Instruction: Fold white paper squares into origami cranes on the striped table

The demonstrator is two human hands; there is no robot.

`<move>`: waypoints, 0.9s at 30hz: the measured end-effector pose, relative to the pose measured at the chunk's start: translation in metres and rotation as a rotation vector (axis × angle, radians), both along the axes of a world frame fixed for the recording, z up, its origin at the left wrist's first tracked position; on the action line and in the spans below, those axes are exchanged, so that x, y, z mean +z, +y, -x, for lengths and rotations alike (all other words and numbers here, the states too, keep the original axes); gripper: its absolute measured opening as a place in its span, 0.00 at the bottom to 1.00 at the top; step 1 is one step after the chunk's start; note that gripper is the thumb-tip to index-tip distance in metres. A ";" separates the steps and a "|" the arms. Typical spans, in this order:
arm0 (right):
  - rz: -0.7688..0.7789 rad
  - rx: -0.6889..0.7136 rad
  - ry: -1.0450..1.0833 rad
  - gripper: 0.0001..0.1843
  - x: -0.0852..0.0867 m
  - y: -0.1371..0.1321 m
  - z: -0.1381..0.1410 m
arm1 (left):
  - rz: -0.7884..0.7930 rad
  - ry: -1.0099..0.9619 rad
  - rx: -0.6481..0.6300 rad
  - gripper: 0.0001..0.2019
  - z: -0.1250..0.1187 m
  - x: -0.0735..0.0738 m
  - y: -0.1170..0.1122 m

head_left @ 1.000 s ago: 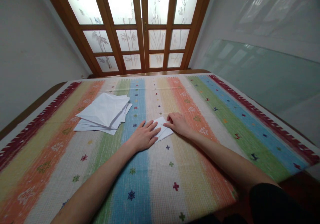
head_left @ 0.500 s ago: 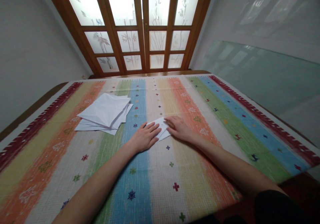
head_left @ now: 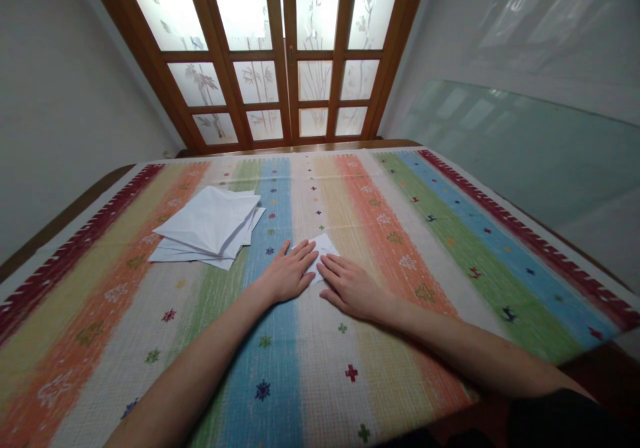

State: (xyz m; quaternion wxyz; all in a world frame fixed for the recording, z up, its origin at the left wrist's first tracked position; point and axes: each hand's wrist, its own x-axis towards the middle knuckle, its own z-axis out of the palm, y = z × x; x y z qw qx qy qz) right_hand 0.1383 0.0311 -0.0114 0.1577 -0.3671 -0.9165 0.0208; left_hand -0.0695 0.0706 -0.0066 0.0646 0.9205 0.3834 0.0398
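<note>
A small folded sheet of white paper [head_left: 325,243] lies on the striped tablecloth, partly covered by both hands. My left hand [head_left: 289,275] rests flat over its left side, fingers stretched out. Over the near right part of the paper lies my right hand [head_left: 350,285], palm down with its fingers extended and pressing on it. The paper's far corner shows between and beyond the fingertips. How its near edge is folded is hidden under the hands.
A stack of white paper sheets [head_left: 207,225], several with crease lines, sits on the left of the tablecloth [head_left: 270,401]. Wooden doors with frosted panes [head_left: 313,78] stand beyond the table. A glass panel [head_left: 525,148] leans along the right wall.
My right hand has moved nearer to me and a little left across the paper, from its far right corner to its near side. My left hand has stayed nearly in place.
</note>
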 end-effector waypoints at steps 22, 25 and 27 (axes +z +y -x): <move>0.217 -0.143 0.206 0.26 0.011 0.042 -0.008 | 0.067 -0.104 0.069 0.42 0.004 -0.002 0.006; 0.221 -0.056 0.249 0.12 0.009 0.049 -0.010 | 0.050 -0.166 0.099 0.47 0.006 -0.005 0.006; 0.206 0.019 0.253 0.11 0.008 0.054 -0.013 | 0.014 -0.214 0.113 0.46 0.008 -0.006 0.005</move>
